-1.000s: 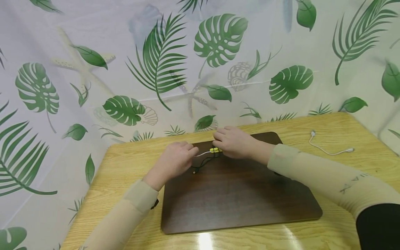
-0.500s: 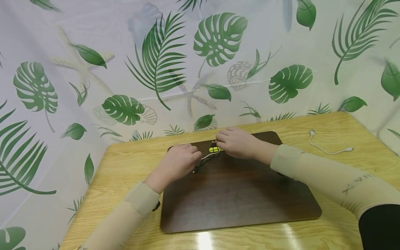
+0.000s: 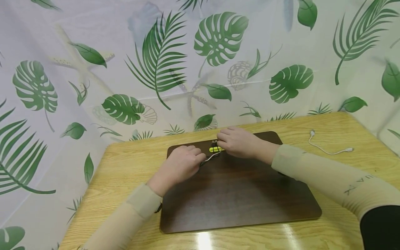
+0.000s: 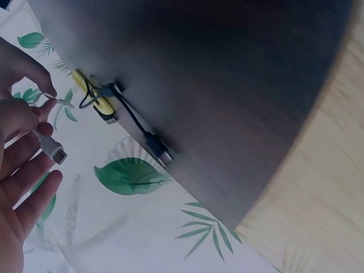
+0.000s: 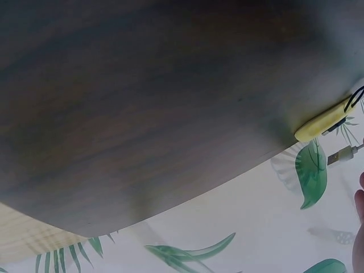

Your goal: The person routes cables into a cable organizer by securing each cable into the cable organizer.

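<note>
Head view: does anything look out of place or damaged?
Nothing spilled or damaged shows. Perhaps out of place: a white cable lies alone on the wooden table, off the dark board where the yellow piece sits.

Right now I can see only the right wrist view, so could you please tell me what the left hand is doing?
Observer: In the left wrist view, the left hand pinches a white cable.
Operator: Thank you; does anything lie on the wooden table to the right of the dark board?
Observer: Yes, the head view shows a second cable, also white, lying apart from the board.
</note>
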`<state>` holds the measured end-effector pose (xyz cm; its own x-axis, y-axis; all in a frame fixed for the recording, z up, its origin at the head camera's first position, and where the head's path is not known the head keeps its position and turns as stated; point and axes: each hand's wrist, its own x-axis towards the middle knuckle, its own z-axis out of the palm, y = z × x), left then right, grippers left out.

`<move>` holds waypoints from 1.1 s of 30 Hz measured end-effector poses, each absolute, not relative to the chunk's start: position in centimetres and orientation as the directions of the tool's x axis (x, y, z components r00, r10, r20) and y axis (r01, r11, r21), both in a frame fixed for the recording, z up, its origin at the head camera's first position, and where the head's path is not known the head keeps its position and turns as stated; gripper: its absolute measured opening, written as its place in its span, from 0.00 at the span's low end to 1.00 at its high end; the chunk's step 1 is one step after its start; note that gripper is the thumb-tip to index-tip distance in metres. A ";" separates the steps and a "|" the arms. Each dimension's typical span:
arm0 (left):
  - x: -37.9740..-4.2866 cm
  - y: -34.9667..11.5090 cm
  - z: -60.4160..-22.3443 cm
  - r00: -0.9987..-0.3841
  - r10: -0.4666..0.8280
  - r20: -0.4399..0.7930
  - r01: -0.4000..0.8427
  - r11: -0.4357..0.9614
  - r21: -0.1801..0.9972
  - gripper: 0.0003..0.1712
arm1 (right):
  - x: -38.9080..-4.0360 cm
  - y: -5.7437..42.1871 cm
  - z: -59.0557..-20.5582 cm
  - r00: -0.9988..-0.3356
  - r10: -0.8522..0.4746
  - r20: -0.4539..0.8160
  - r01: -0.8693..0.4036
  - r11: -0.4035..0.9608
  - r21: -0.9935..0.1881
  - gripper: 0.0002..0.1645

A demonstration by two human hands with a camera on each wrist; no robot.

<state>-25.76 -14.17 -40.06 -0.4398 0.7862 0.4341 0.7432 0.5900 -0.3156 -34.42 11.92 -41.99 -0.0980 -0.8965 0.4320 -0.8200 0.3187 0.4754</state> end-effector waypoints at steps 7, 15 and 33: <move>-25.2 -13.4 -40.0 -0.428 0.798 0.425 0.744 0.578 -0.336 0.09 | -34.4 12.2 -41.9 -0.103 -0.904 0.416 -0.816 0.316 0.484 0.05; -24.9 -12.9 -40.3 -0.442 0.802 0.402 0.745 0.578 -0.334 0.08 | -34.6 12.3 -42.3 -0.092 -0.901 0.425 -0.811 0.315 0.492 0.05; -24.5 -11.8 -40.8 -0.511 0.802 0.308 0.728 0.595 -0.340 0.08 | -34.9 12.0 -43.1 -0.127 -0.907 0.402 -0.811 0.329 0.485 0.07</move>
